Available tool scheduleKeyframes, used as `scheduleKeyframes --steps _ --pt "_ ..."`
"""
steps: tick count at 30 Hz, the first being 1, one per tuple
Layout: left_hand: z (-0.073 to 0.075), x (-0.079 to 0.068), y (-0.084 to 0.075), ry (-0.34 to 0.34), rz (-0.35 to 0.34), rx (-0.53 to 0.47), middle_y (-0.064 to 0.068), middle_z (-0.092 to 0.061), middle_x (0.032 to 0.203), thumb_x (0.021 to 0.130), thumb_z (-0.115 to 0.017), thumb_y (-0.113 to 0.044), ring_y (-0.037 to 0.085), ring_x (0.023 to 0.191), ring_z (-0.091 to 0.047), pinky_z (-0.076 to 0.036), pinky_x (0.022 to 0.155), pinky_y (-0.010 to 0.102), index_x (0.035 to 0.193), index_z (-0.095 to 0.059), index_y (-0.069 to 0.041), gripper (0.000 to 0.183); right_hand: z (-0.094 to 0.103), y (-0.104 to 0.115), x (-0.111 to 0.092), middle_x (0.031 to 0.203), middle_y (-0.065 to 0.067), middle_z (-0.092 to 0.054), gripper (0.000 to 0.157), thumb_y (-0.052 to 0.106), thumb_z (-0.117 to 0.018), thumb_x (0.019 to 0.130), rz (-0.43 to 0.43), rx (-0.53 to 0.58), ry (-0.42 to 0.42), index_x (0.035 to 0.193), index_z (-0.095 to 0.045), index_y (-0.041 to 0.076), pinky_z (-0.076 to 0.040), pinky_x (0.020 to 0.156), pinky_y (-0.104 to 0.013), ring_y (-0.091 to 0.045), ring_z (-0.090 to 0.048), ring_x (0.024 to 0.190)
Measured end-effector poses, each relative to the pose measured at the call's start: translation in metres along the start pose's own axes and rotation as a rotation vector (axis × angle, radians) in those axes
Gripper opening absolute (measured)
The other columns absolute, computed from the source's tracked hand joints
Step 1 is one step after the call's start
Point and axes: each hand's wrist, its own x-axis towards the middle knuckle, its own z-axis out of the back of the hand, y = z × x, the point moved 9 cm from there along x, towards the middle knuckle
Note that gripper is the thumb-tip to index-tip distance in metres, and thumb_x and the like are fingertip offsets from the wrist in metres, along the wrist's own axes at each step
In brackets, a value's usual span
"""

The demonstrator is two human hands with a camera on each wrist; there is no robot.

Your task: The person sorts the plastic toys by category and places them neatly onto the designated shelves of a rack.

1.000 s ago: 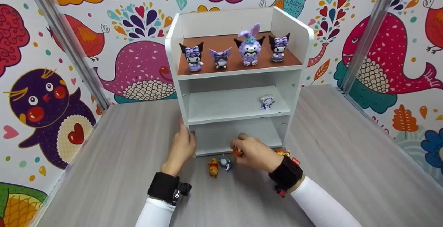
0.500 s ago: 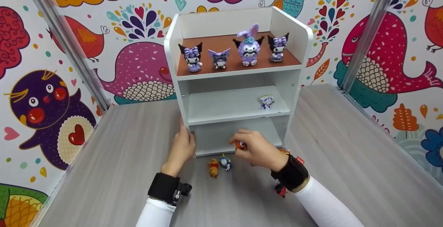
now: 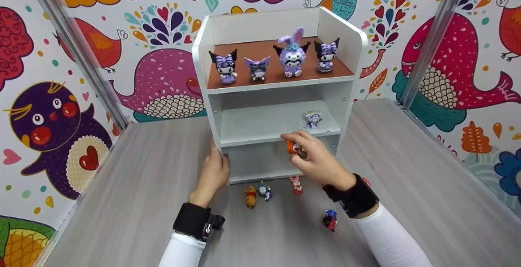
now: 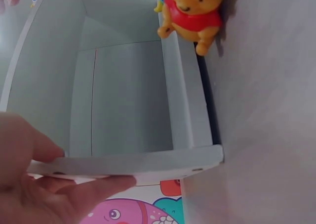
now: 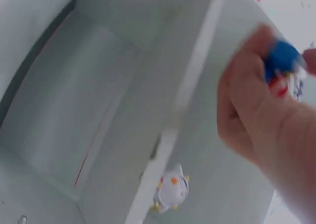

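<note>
My left hand (image 3: 213, 171) grips the left side panel of a white shelf unit (image 3: 281, 138), thumb inside and fingers outside, as the left wrist view shows. In front of the middle shelf's edge, my right hand (image 3: 321, 159) pinches a small figurine (image 3: 293, 147), orange and white from the head. The right wrist view is blurred and shows blue and red parts on this figurine (image 5: 282, 61). A white figurine (image 3: 313, 119) stands on the middle shelf at the right. Several purple and black figurines, such as a long-eared one (image 3: 293, 59), stand on the brown top.
On the table before the unit are a Winnie the Pooh figurine (image 3: 250, 198), a blue and green figurine (image 3: 264, 191) and a pink long-eared figurine (image 3: 296, 185). A figurine with a blue cap (image 3: 330, 220) lies nearer, below the right wrist. Patterned walls stand behind.
My right hand has lifted the figurine from the bottom shelf's level to the middle shelf's edge, slightly rightward. The pink long-eared figurine has come into sight. My left hand stays put.
</note>
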Motion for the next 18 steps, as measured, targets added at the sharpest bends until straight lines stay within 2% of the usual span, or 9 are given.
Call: scheduleKeyframes --steps 4,7,11,15,18 --pt "0.000 0.000 0.001 0.001 0.003 -0.006 0.044 -0.051 0.132 0.096 -0.047 0.006 0.053 0.114 -0.061 -0.051 0.095 0.060 0.152 -0.016 0.012 0.064 0.010 0.000 0.000 0.120 -0.017 -0.061 0.049 0.000 -0.066 0.093 0.022 0.046 -0.013 0.140 -0.055 -0.003 -0.044 0.063 -0.018 -0.012 -0.050 0.087" --pt "0.001 0.001 0.002 0.001 0.003 0.004 0.045 -0.054 0.128 0.096 -0.047 0.006 0.052 0.109 -0.064 -0.053 0.091 0.059 0.152 -0.015 0.012 0.064 0.019 -0.004 0.003 0.119 -0.020 -0.062 0.048 0.002 -0.069 0.092 -0.005 0.125 -0.086 0.138 -0.056 -0.003 -0.046 0.062 -0.017 -0.009 -0.054 0.082" --pt "0.000 0.001 0.003 0.002 0.007 0.006 0.045 -0.055 0.127 0.096 -0.047 0.007 0.052 0.107 -0.064 -0.054 0.089 0.058 0.152 -0.016 0.012 0.064 0.031 -0.011 0.004 0.112 -0.019 -0.069 0.038 0.000 -0.072 0.089 -0.057 0.191 -0.206 0.125 -0.063 -0.005 -0.052 0.068 -0.017 -0.009 -0.064 0.076" --pt "-0.002 -0.001 0.003 0.015 -0.003 0.004 0.045 -0.056 0.124 0.096 -0.047 0.006 0.050 0.103 -0.066 -0.055 0.085 0.057 0.152 -0.015 0.012 0.064 0.045 -0.010 0.006 0.104 -0.010 -0.074 0.030 0.003 -0.079 0.083 -0.051 0.062 -0.320 0.111 -0.072 0.000 -0.052 0.076 -0.021 -0.011 -0.066 0.084" --pt "0.000 -0.004 0.003 0.018 -0.007 0.013 0.045 -0.059 0.118 0.096 -0.046 0.005 0.048 0.094 -0.068 -0.056 0.078 0.055 0.152 -0.013 0.013 0.065 0.049 -0.005 0.014 0.102 -0.007 -0.075 0.028 0.006 -0.081 0.081 -0.006 -0.063 -0.341 0.108 -0.074 0.004 -0.051 0.080 -0.030 -0.017 -0.066 0.091"
